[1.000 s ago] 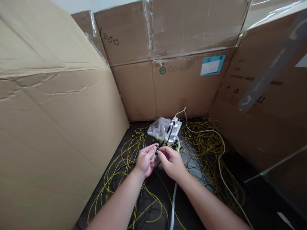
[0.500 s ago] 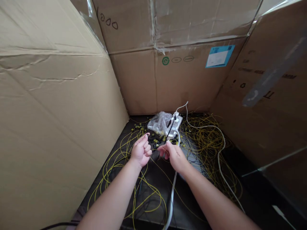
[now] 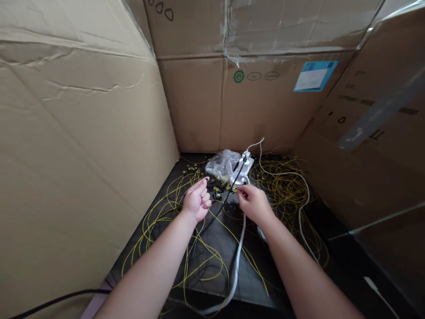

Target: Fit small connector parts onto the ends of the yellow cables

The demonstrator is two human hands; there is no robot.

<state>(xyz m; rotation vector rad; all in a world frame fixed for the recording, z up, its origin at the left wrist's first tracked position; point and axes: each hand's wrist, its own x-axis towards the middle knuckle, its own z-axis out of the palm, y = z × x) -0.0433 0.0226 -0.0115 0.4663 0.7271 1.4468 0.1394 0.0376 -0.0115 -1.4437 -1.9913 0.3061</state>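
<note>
My left hand (image 3: 197, 201) is closed, thumb against the bent forefinger, with a small dark spot at the fingertips too tiny to name. A thin yellow cable (image 3: 237, 241) runs from beside its lower fingers toward the front right. My right hand (image 3: 254, 201) is pinched at the edge of a scatter of small black and yellow pieces (image 3: 217, 193); whatever lies between its fingertips is hidden. Between the hands a black cord (image 3: 226, 201) slants down from a white power strip (image 3: 245, 166). Crumpled clear plastic (image 3: 223, 165) lies against the strip.
Loose yellow cable loops (image 3: 159, 217) spread on the dark surface at left, and a denser tangle (image 3: 282, 181) lies at right. A thick white cord (image 3: 239, 252) runs to the front. Large cardboard boxes (image 3: 195, 106) stand at the back, left and right.
My right hand has moved right, toward the small pieces near the power strip, and its fingers have drawn together. My left hand keeps its closed pose. The view has shifted slightly.
</note>
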